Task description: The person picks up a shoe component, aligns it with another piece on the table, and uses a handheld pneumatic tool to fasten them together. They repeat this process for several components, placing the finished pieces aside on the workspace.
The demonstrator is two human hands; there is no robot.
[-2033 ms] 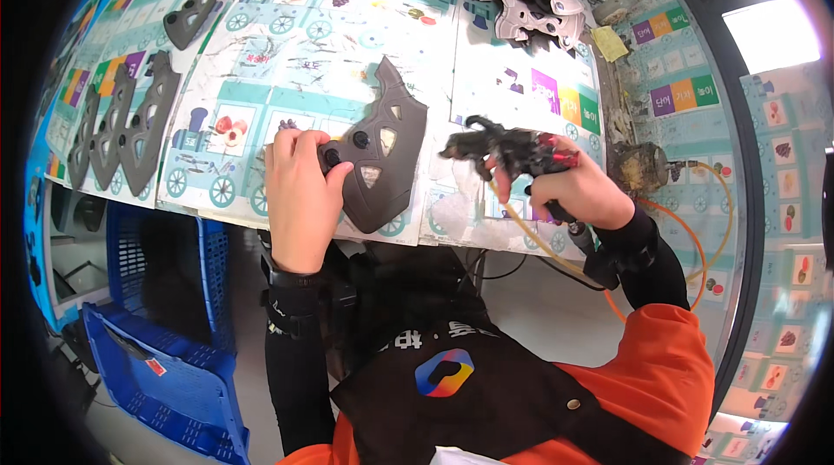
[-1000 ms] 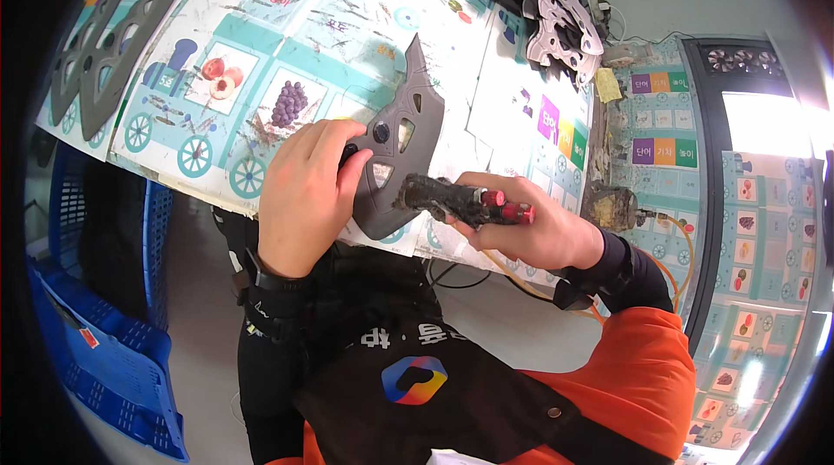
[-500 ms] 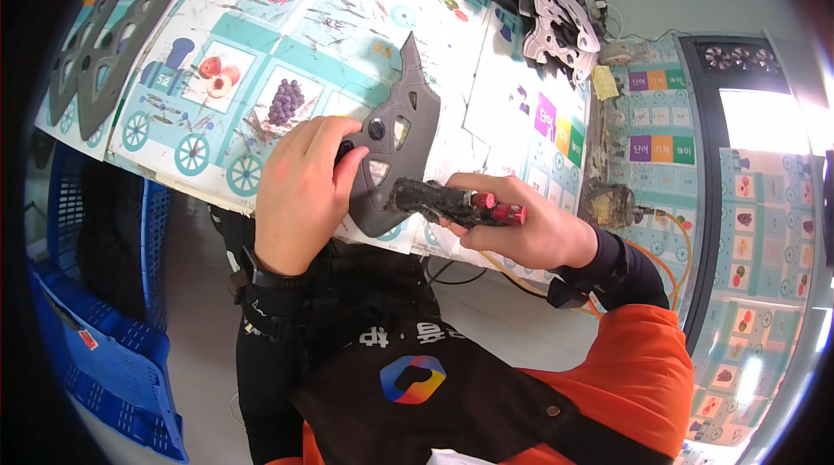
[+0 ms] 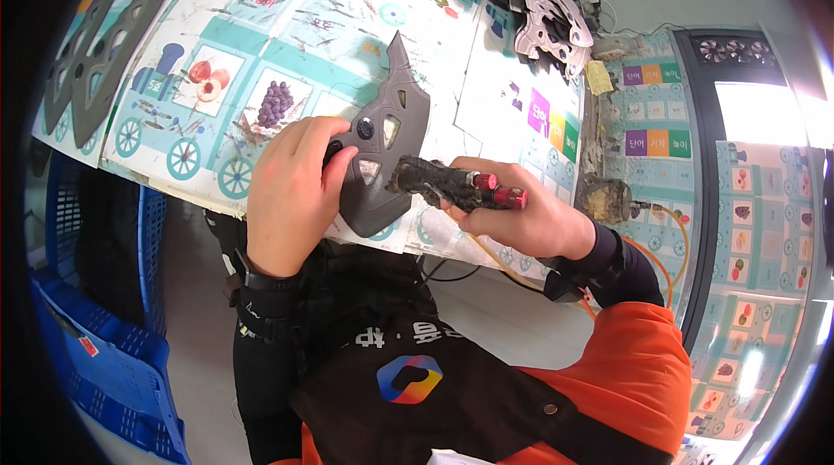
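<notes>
A grey plastic part (image 4: 415, 131) with cut-out windows and a long pointed far end is held at the table's front edge. My left hand (image 4: 291, 178) is closed on its left edge, thumb and fingers pinching near a small black piece (image 4: 333, 151). In my right hand (image 4: 526, 209) is a grimy black spray gun (image 4: 443, 183) with two red knobs at its rear. Its nozzle end sits over the right side of the part's lower half; whether it touches cannot be seen. The right fingers are partly hidden behind the gun.
More grey parts (image 4: 117, 57) lie at the table's left. A pile of dark and silvery parts (image 4: 552, 26) is at the far right. A blue crate (image 4: 113, 361) stands on the floor at left. A yellow hose (image 4: 686, 239) hangs at right beside a crusted container (image 4: 605, 201).
The gun and my right hand have moved a little farther away from me along the part. My left hand keeps its hold on the part. The whole view has shifted slightly.
</notes>
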